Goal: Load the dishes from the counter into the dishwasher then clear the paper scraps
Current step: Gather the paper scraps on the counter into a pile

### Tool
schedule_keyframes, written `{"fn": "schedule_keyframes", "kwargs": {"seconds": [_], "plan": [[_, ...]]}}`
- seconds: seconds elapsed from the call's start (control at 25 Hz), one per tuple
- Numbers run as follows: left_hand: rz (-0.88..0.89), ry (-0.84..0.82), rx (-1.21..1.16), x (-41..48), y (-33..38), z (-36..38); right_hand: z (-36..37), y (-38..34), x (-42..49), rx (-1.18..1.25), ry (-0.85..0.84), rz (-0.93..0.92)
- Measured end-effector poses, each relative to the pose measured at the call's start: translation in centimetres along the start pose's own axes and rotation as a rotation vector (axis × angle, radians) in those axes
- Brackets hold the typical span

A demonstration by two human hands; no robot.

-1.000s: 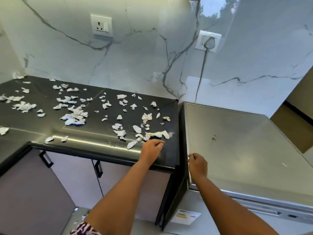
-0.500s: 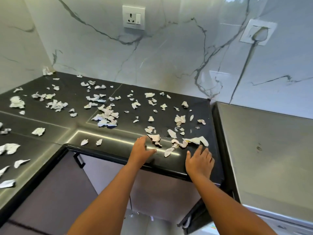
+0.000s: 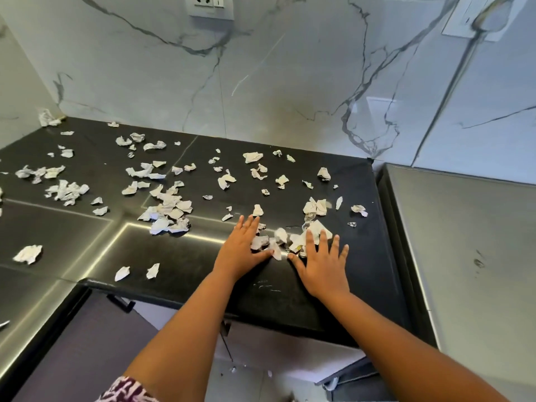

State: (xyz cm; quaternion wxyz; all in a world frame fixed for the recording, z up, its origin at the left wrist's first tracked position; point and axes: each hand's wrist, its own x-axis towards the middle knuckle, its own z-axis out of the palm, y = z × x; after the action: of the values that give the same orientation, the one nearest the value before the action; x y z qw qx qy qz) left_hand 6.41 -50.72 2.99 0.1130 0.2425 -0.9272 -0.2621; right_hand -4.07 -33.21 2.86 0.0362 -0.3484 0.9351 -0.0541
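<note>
Several torn white paper scraps lie scattered over the black counter. Both my hands lie flat on the counter near its front right part. My left hand has straight fingers beside a small heap of scraps. My right hand is spread with its fingertips on the heap's right side. The heap sits between the two hands. The grey dishwasher top adjoins the counter on the right. No dishes show on the counter.
A marble wall with a socket and a plugged outlet stands behind. The counter turns a corner at the left, where more scraps lie. Cabinet fronts with a dark handle are below the counter edge.
My right hand left the dishwasher's top edge and moved onto the counter. Both hands slid forward over the counter and drew loose scraps together between them. The view moved closer.
</note>
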Motion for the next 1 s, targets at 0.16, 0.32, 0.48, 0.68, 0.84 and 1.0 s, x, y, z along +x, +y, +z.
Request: {"fn": "schedule_keyframes", "kwargs": {"seconds": [0.16, 0.32, 0.48, 0.68, 0.84, 1.0], "plan": [[-0.013, 0.107, -0.224, 2.3, -2.4, -1.7, 0.1, -0.4, 0.2, 0.01, 0.017, 0.003], [-0.154, 0.246, -0.39, 3.3, -3.3, -2.4, 0.3, -4.0, 1.3, 0.049, -0.017, -0.022], [-0.211, 0.267, -0.526, 3.7, -3.9, -2.7, 0.5, -8.2, 2.3, 0.124, -0.096, -0.15], [-0.287, 0.278, -0.803, 4.7, -5.8, -4.0, -2.0, -9.2, 4.3, 0.473, -0.119, -0.234], [-0.233, 0.328, -0.658, 5.6, -6.7, -4.7, -3.4, -1.8, 8.7, 0.302, 0.221, 0.205], [-0.144, 0.273, -0.535, 7.4, -7.7, -5.0, -2.0, 0.5, 9.9, 0.178, -0.017, 0.416]]}}
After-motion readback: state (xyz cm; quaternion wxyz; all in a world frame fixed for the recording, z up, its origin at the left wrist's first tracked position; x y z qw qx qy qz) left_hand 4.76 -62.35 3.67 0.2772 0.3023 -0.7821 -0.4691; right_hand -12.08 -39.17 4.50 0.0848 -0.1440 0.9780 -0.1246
